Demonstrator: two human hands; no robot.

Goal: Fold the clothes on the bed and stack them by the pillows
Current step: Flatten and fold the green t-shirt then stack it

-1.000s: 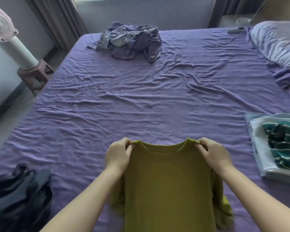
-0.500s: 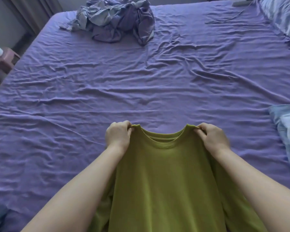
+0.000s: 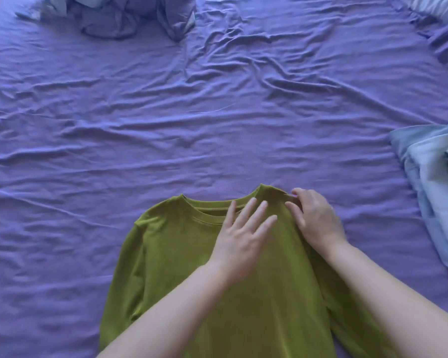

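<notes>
An olive-green long-sleeved shirt (image 3: 176, 254) lies flat on the purple bed sheet (image 3: 192, 125), collar pointing away from me. My left hand (image 3: 241, 236) lies on the shirt's chest below the collar, fingers straight and spread. My right hand (image 3: 316, 223) rests at the shirt's right shoulder, its fingers curled on the fabric by the collar edge. The shirt's left sleeve runs down along the body. Both forearms hide the lower part of the shirt.
A stack of folded clothes (image 3: 435, 192) in pale blue and white sits at the right edge. A crumpled grey-purple garment heap (image 3: 130, 14) lies at the far side. A striped pillow corner (image 3: 440, 6) shows at the top right.
The shirt went from held up by both shoulders to lying flat on the sheet. My left hand let go of the left shoulder and moved onto the chest, fingers spread.
</notes>
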